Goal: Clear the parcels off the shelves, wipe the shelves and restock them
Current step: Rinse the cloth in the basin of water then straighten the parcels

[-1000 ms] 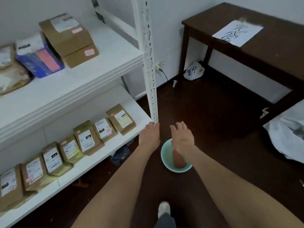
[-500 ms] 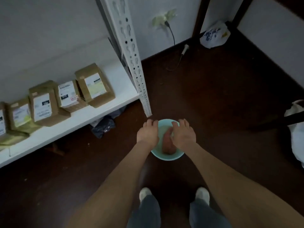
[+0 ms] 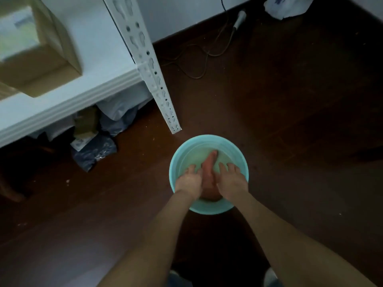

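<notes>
Teal plastic basin (image 3: 209,137) stands on the dark floor (image 3: 290,121), just beside the foot of the white shelf post (image 3: 149,65), and it holds cloudy water. An orange-red cloth (image 3: 208,168) lies in the middle of the water. The left hand (image 3: 189,181) and the right hand (image 3: 232,180) are both inside the basin, one at each side of the cloth and touching it. The fingers (image 3: 222,167) look nearly straight and a little apart, not closed around the cloth; the thumbs I cannot see. One brown parcel (image 3: 35,59) sits on the low shelf (image 3: 83,96), blurred, so I think the clearing is not finished there.

I believe the step in hand is to wet and wring the cloth. To do it well, the person should gather the whole cloth in both hands, lift it only a little above the water, and twist it hard over the basin so the drips fall inside. A cloth that is too wet would leave water on the shelf and could harm the cardboard parcels
</notes>
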Demonstrator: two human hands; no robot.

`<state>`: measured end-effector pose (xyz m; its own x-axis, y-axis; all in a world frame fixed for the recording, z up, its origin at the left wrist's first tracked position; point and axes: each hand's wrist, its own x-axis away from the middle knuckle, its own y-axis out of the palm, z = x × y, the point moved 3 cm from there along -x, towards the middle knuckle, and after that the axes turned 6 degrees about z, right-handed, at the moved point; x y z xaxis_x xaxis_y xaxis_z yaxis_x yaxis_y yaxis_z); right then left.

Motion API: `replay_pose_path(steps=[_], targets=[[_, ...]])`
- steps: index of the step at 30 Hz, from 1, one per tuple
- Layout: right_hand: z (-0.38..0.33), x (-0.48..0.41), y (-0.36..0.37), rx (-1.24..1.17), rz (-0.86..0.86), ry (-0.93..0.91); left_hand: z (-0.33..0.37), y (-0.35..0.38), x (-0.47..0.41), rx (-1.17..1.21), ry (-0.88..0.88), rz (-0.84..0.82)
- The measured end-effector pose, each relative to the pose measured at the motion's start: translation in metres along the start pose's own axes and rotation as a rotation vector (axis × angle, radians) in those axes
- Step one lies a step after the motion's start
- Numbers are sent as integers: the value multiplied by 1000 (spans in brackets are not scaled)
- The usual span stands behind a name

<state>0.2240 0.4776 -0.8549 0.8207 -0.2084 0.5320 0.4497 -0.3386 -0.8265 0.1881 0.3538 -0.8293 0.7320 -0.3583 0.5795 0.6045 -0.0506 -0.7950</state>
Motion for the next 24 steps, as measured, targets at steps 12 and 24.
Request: replay_pose_path(steps=[12, 24], targets=[[13, -108, 117, 379, 118, -305, -32, 130, -144, -301, 96, 33], [9, -128, 103, -421, 36, 60, -59, 116, -146, 448, -182, 89]])
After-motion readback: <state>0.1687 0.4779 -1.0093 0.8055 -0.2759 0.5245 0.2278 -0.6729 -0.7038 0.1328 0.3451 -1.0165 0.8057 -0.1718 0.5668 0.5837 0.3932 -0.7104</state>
